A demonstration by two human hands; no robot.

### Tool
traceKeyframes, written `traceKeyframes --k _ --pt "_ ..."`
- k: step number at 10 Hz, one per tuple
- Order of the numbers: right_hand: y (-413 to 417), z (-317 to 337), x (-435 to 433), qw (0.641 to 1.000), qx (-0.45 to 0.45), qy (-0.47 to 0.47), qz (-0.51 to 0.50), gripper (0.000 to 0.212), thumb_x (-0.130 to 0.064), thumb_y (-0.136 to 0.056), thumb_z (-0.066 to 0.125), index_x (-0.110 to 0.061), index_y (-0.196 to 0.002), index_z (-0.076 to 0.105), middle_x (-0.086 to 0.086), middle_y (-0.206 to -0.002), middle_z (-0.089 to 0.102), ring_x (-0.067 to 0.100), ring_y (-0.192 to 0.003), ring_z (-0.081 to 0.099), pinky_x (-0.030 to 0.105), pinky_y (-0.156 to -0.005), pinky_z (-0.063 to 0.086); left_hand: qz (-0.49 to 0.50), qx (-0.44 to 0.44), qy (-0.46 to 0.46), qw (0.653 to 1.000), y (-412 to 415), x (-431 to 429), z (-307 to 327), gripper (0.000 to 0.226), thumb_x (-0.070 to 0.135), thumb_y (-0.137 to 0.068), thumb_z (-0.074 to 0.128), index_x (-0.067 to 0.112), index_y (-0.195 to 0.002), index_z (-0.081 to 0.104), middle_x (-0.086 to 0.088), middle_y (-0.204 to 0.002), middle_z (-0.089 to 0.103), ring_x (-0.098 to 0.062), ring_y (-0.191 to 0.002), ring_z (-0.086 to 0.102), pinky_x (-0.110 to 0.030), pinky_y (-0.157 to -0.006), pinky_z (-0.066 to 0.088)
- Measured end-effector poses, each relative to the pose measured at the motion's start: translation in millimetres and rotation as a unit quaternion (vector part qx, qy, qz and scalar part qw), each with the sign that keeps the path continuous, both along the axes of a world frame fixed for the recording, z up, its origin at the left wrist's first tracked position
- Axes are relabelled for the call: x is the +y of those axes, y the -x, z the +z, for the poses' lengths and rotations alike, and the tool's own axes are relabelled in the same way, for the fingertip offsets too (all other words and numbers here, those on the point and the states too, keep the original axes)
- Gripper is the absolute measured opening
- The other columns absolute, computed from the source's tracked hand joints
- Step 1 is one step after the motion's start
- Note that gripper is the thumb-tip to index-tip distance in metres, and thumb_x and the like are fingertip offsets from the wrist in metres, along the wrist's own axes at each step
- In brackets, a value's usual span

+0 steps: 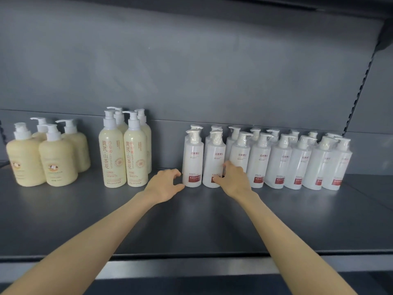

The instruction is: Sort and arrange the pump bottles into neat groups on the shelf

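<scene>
Three groups of pump bottles stand on the grey shelf (191, 226). At the left are squat cream bottles (57, 160), in the middle tall cream bottles with red characters (112, 154), and at the right a double row of several white bottles with red labels (278, 165). My left hand (164, 184) lies beside the base of the leftmost white bottle (192, 162), fingers loosely curled, thumb tip at its foot. My right hand (234, 179) rests against the second front white bottle (213, 160), thumb across its red label and fingertips at its right side.
The shelf's grey back panel (191, 71) rises behind the bottles. A slotted upright (361, 81) runs along the right side. A gap of bare shelf lies between the tall cream group and the white row. The shelf's front lip (191, 267) is near me.
</scene>
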State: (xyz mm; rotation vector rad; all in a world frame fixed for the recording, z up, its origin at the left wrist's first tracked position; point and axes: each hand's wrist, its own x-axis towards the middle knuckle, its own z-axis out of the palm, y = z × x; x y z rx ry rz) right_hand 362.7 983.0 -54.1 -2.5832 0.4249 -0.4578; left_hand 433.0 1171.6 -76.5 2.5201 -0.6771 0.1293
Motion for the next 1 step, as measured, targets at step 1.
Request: traceKeyframes --k 1 --pt "12.2 16.7 2.5 0.999 -0.001 0.038 0.014 0.043 -0.022 -0.086 0.061 -0.009 -0.125 0.048 0.011 -0.121 0.057 0.032 -0.109 0.055 0.036 -0.086 0.046 0.016 -0.059 -0.054 0.997 18.0 10.7 16.5 0.045 0.036 -0.091 0.055 0.016 -0.131 0.049 -0.004 -0.133 0.054 -0.023 -0.120 0.051 -0.037 -0.101 0.040"
